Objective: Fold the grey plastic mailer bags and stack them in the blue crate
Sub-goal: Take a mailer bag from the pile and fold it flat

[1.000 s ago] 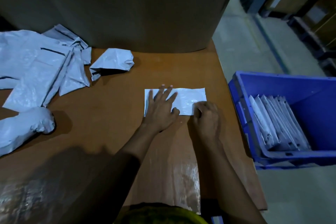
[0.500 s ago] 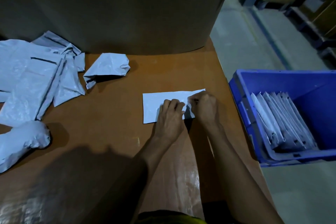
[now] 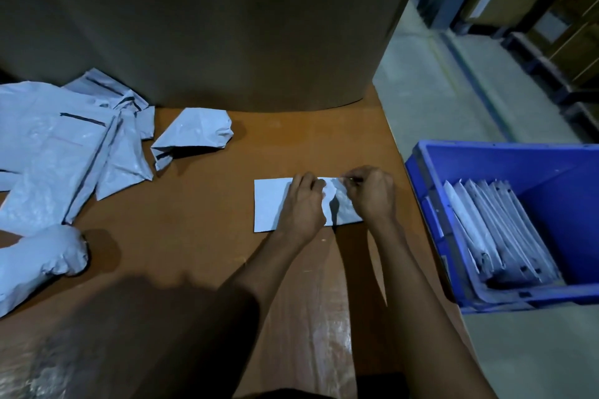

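1. A grey mailer bag (image 3: 270, 204), partly folded, lies flat on the brown table (image 3: 194, 236), toward the table's 3 o'clock edge.
2. The left hand (image 3: 304, 204) sits on the bag's middle, fingers curled over its far edge and gripping it.
3. The right hand (image 3: 371, 194), at 3 o'clock from the left and close beside it, pinches the bag's right end, which is lifted off the table.
4. The blue crate (image 3: 551, 178) stands off the table at 3 o'clock from the hands, with folded bags (image 3: 492, 233) stacked on edge inside.
5. Unfolded bags (image 3: 58, 152) lie at 9 o'clock, a crumpled bag (image 3: 194, 133) at 11 o'clock, a stuffed bag (image 3: 39, 259) at 8 o'clock.
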`<state>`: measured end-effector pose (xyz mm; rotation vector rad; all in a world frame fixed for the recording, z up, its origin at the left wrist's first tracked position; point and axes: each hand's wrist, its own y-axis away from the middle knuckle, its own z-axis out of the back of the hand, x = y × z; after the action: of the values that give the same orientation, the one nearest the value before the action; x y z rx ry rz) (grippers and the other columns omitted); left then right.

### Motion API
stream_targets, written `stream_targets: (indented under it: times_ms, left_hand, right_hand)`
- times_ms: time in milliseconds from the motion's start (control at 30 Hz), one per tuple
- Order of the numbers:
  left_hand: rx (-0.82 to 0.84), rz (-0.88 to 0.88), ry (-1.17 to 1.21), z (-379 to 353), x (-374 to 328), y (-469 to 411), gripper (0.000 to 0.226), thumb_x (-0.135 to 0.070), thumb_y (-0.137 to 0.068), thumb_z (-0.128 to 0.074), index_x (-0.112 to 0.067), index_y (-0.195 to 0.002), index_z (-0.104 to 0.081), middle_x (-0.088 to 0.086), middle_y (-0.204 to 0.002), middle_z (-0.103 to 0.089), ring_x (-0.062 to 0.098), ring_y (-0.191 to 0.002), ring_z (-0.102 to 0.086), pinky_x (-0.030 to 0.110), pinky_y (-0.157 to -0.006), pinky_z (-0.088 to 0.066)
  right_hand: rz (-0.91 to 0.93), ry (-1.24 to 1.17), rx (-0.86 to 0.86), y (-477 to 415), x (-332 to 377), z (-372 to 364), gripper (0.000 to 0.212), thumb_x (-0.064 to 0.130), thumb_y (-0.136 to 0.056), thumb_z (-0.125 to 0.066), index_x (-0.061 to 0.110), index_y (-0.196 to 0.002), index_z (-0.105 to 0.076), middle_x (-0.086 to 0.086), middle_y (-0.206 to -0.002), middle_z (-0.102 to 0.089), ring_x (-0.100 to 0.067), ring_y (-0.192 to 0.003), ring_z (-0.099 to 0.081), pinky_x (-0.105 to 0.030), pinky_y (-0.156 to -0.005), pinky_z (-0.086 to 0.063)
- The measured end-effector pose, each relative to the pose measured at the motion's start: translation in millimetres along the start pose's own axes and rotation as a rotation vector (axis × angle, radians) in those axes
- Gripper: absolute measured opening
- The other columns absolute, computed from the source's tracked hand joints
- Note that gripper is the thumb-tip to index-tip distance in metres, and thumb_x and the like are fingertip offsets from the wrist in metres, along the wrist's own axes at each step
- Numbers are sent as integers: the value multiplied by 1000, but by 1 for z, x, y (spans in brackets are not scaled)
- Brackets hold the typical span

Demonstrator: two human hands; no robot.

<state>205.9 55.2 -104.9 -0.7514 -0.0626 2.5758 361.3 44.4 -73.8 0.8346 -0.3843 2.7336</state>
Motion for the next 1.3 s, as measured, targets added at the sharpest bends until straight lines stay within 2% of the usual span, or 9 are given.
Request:
stream_targets:
  times_ms: [233, 433, 533, 600, 767, 900, 1067, 1167, 1300]
  left_hand:
    - [75, -42, 50, 16, 7, 15, 59, 14, -82, -62, -4, -138, -61, 12, -136, -58, 30, -127, -46, 37, -102, -45]
    - [-56, 76, 41, 42, 20, 31, 52, 20, -73, -59, -2, -117, -73, 13, -118, -66, 32, -116, -58, 44, -81, -55]
    - [-4, 133, -22, 40, 28, 38, 48, 10, -79, -62, -5, -124, -70, 9, -125, -63, 28, -121, -52, 41, -87, -53]
    - [-3, 134, -46, 33, 30, 44, 54, 7, -77, -63, -5, -130, -67, 10, -130, -62, 27, -124, -51, 39, -94, -54]
    - [93, 80, -186, 20, 28, 52, 65, -9, -78, -32, -1, -136, -61, 17, -138, -62, 32, -118, -58, 43, -95, -54]
    - [93, 99, -221, 24, 25, 52, 68, -11, -79, -27, -1, -138, -60, 18, -141, -60, 32, -118, -59, 45, -95, -55]
    - [141, 58, -141, 41, 25, 56, 63, 0, -92, -45, -9, -154, -44, 9, -165, -34, 25, -152, -29, 36, -120, -32]
    - [15, 67, -111, 48, 24, 70, 54, 7, -85, -54, -4, -137, -63, 13, -145, -59, 28, -139, -47, 38, -105, -47]
    - [-54, 92, -161, 40, 29, 92, 47, 13, -73, -59, 0, -117, -72, 14, -116, -68, 31, -111, -62, 39, -84, -59]
  right_hand:
    - [25, 33, -41, 18, 3, -24, 14, 1, -88, -72, 4, -98, -82, -17, -97, -75, -37, -95, -65, -31, -78, -48]
    - [132, 47, -76, 33, 41, -28, 9, 8, -90, -72, 4, -90, -79, -16, -94, -73, -37, -95, -65, -40, -71, -55]
    - [82, 86, -89, 52, 50, -45, 7, 7, -86, -72, 9, -81, -77, -9, -87, -71, -33, -91, -61, -36, -65, -49]
    - [92, 102, -123, 60, 44, -52, 11, 9, -87, -69, 12, -91, -78, -5, -91, -72, -30, -92, -61, -36, -72, -51]
    - [98, 146, -195, 60, 39, -53, 14, 19, -93, -69, 19, -102, -81, 1, -86, -74, -21, -93, -63, -31, -68, -47]
    - [75, 121, -185, 59, 41, -52, 12, 20, -94, -70, 19, -98, -81, 0, -84, -74, -22, -93, -65, -29, -63, -46]
    - [217, 71, -28, 70, 39, -28, 5, 10, -86, -78, 12, -89, -81, -6, -98, -78, -32, -99, -68, -33, -74, -54]
    - [221, 105, -33, 81, 39, -28, 24, 11, -90, -70, 18, -67, -66, 1, -76, -69, -29, -83, -62, -35, -64, -49]
    - [129, 38, -32, 103, 41, -36, 11, 14, -93, -68, 15, -91, -78, 0, -84, -70, -23, -89, -56, -36, -66, -48]
